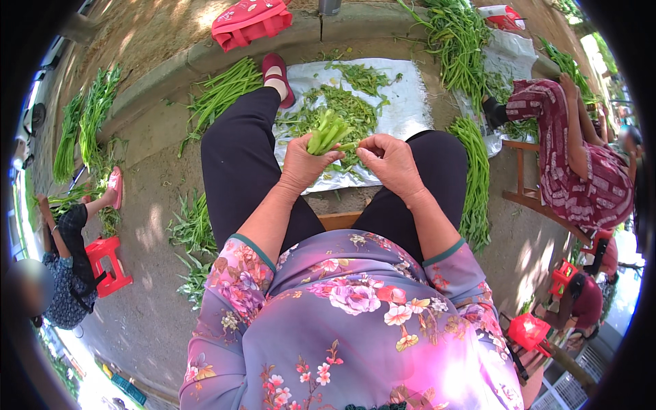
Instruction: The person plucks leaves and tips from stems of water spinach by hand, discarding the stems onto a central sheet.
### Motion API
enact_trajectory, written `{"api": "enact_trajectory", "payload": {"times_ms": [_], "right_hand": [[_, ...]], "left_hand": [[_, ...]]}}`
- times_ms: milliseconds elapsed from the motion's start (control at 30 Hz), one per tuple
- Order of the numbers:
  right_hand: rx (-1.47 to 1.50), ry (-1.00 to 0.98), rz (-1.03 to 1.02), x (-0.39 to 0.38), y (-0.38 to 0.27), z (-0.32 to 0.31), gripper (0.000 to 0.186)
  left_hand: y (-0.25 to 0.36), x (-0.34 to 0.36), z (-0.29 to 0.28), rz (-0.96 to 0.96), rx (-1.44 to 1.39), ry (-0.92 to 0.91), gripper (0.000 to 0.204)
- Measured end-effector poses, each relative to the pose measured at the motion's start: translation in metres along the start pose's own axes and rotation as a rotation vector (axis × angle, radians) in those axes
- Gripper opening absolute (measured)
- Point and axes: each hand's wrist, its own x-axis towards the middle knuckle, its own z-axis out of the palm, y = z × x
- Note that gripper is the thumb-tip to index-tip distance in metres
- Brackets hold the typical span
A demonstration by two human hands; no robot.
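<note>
Bundle of cut green vegetable stalks (329, 132), held above the near half of a white plastic sheet (411, 102), between the knees of the seated person. The left hand (305, 164) is closed around the bundle, with the pale stalk ends rising above the thumb and fingers. The right hand (391, 162) is beside it, thumb and forefinger drawn together at the tip of a single stalk that projects sideways from the bundle; whether they pinch this tip cannot be told. Beneath the hands, loose leaf trimmings (342, 106) lie scattered over the middle of the sheet. The person's legs, in black trousers (236, 157), flank the sheet, and a dark red shoe (288, 96) rests at its left edge. Beyond the left knee lies a pile of long stalks (222, 99); outside the right knee, a long bunch of greens (473, 178) lies on the ground. A larger heap of leafy greens (459, 51) lies at upper right, and a red fabric bag (251, 24) sits at the concrete kerb (383, 20). At far left, a co-worker sits near a red plastic stool (108, 266); at right, another, in patterned dark red clothing (570, 147), sits on a wooden bench (529, 184)
</note>
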Motion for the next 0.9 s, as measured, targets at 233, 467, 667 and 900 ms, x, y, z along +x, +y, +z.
{"api": "enact_trajectory", "payload": {"times_ms": [233,467,667,900], "right_hand": [[-0.023,0.040,-0.006,-0.001,0.002,0.005,0.015],[-0.064,0.050,0.029,-0.001,0.002,0.003,0.013],[-0.061,0.038,0.012,-0.002,-0.001,0.005,0.013],[-0.101,0.074,0.005,-0.002,0.003,0.008,0.011]], "left_hand": [[-0.003,0.000,-0.001,0.141,0.219,-0.033,0.018],[0.007,-0.005,0.002,0.167,0.370,-0.027,0.021],[0.002,-0.003,-0.001,0.171,0.426,-0.057,0.024],[0.002,-0.004,0.000,0.163,0.401,-0.073,0.024]]}}
